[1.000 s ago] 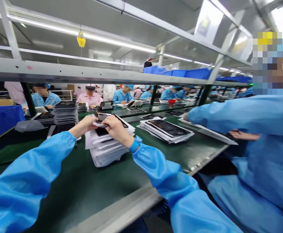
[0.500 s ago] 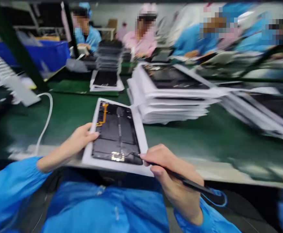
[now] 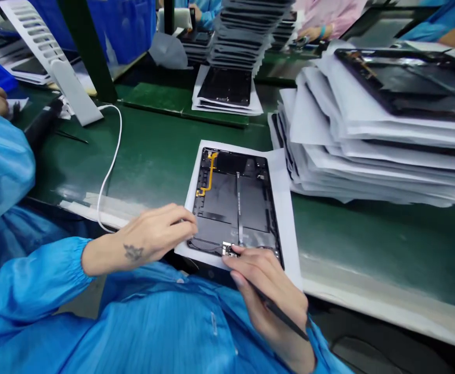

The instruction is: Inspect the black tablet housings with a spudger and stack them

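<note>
Green worktop (image 3: 145,156) holds an opened tablet (image 3: 235,202) on padding-like white paper (image 3: 285,218), the loosely open left hand (image 3: 155,234) steadying it while the right hand (image 3: 268,291) grips a black probe (image 3: 280,313).

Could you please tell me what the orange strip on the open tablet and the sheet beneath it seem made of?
The orange strip looks like thin flexible plastic film, with a slight sheen and a bent path. The sheet under the open tablet looks like matte white paper, going by its thin, dull edge.
</note>
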### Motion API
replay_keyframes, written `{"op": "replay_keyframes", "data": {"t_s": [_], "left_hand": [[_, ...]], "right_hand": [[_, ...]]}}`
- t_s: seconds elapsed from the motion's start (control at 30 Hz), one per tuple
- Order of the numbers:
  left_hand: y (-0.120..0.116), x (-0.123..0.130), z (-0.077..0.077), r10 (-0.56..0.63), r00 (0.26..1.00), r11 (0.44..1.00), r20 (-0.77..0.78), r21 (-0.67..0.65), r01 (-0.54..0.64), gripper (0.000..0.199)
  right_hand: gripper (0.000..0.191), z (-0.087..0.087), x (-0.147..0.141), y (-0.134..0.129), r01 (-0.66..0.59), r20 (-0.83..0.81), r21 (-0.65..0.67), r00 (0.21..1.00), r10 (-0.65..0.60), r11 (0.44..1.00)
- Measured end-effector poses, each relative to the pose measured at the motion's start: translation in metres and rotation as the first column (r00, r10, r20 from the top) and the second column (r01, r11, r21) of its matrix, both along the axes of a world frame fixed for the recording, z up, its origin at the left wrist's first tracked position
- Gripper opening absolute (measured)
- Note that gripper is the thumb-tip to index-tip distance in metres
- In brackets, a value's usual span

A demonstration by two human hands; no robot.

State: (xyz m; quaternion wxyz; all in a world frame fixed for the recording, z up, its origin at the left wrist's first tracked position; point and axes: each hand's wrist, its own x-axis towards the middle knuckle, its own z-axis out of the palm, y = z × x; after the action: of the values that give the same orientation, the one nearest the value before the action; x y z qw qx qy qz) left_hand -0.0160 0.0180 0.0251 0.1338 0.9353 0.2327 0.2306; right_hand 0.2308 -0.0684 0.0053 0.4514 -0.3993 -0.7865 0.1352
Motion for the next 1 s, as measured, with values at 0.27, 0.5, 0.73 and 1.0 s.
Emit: {"op": "replay_keyframes", "data": {"t_s": [0.27, 0.5, 0.73, 1.0], "left_hand": [[-0.009, 0.002, -0.022, -0.011, 0.993, 0.996, 0.114, -0.09, 0.022, 0.015], [-0.014, 0.015, -0.014, 0.085, 0.991, 0.996, 0.1, 0.012, -0.086, 0.012], [-0.011, 0.016, 0.0, 0.032, 0.999, 0.908, 0.023, 0.417, -0.039, 0.025], [-0.016, 0.01, -0.007, 0.087, 0.957, 0.983, 0.277, 0.13, -0.126, 0.015]], "right_hand": [[0.039, -0.013, -0.019, 0.008, 0.068, 0.167, 0.163, 0.981, -0.095, 0.984], [0.025, -0.01, -0.012, 0.005, 0.077, 0.019, 0.077, 0.997, -0.079, 0.994], [0.032, 0.004, -0.023, 0.017, 0.057, 0.074, -0.032, 0.996, -0.054, 0.998], [0.019, -0.007, -0.036, 0.027, 0.101, 0.169, 0.082, 0.979, -0.114, 0.991]]}}
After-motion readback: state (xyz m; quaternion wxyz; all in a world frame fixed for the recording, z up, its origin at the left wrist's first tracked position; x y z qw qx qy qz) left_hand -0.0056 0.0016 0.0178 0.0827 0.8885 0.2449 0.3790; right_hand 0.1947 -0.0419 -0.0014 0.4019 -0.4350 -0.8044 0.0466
